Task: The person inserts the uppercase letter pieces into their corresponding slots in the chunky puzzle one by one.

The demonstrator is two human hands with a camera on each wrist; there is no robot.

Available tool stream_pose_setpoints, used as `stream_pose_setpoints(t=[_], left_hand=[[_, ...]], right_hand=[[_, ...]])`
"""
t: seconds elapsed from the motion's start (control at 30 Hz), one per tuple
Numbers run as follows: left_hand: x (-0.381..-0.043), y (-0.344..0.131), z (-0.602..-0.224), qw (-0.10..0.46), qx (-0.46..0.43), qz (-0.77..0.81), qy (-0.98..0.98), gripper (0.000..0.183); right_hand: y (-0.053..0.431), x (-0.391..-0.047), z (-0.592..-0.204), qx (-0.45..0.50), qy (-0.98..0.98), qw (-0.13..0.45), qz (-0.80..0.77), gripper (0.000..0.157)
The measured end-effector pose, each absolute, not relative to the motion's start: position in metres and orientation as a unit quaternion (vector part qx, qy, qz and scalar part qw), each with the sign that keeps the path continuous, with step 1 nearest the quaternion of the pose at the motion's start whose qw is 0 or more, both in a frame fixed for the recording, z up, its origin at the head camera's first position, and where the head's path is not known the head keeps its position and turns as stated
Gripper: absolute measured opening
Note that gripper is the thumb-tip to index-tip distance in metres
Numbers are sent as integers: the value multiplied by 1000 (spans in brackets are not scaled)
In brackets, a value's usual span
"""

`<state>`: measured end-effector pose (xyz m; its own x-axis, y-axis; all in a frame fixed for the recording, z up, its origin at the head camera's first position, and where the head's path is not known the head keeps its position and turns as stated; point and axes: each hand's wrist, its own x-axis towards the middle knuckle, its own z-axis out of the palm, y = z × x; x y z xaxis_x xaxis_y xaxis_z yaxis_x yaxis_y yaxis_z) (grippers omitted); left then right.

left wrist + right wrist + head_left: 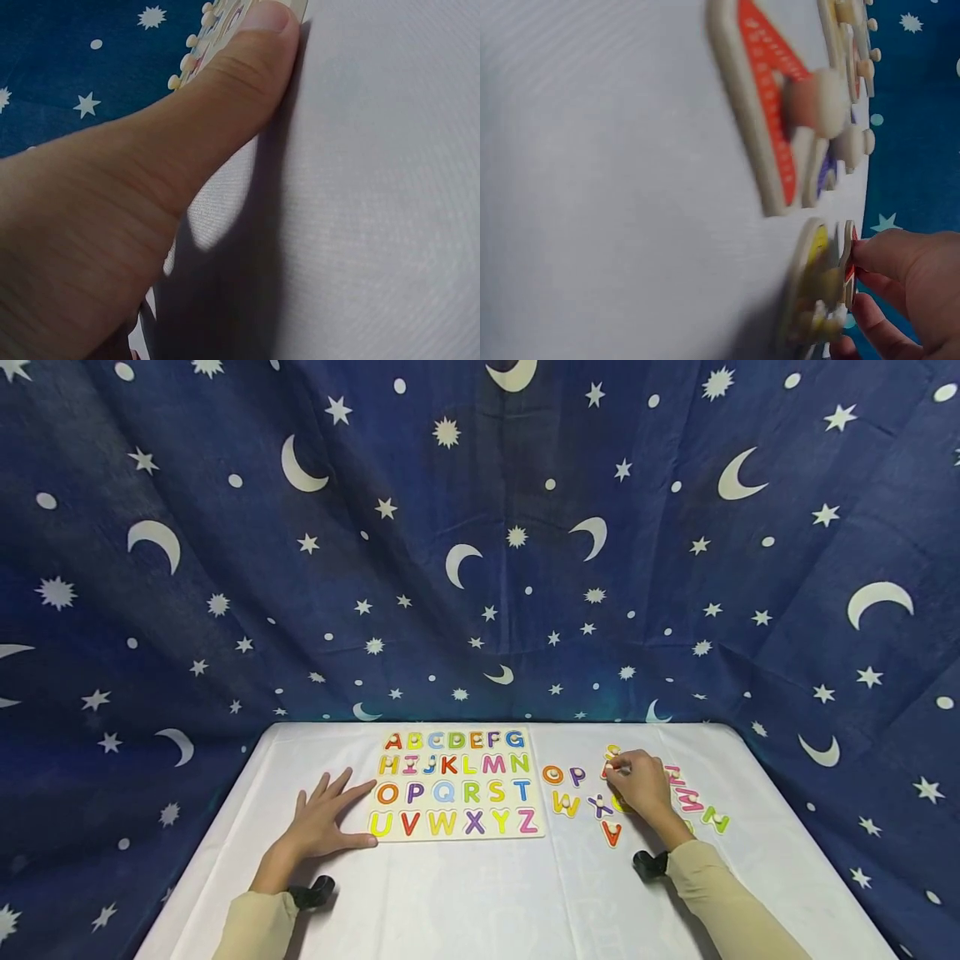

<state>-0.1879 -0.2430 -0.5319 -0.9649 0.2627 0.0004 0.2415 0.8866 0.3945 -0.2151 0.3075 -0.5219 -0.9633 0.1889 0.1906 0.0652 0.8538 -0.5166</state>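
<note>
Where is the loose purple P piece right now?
In the head view, the loose purple P lies on the white table to the right of the letter board, between the loose orange O and the right hand.

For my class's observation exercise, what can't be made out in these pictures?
Red piece: letter unclear; edge-on in the right wrist view, partly covered by the right hand in the head view.
Yellow piece, head view: letter unclear, partly behind that hand.
Green piece, head view: mostly hidden by the right arm.
Letter board, left wrist view: partly covered by the left hand, cut off at the top edge.
</note>
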Motion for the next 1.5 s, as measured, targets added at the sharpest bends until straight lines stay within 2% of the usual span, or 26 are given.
stream_pose_setpoints(t=[0.27, 0.5, 0.73, 1.5], left_hand=[[-188, -243, -531, 23, 130, 200, 971, 106], [-188, -242, -532, 27, 130, 200, 971, 106], [-187, -241, -530, 28, 129, 197, 971, 105], [-187, -242, -531, 23, 128, 209, 969, 105]], right_hand=[[289, -225, -512, -26, -943, 129, 305, 13], [254, -236, -496, 30, -921, 139, 363, 12], [207, -245, -489, 52, -904, 109, 411, 14], [73, -264, -510, 88, -868, 83, 481, 7]])
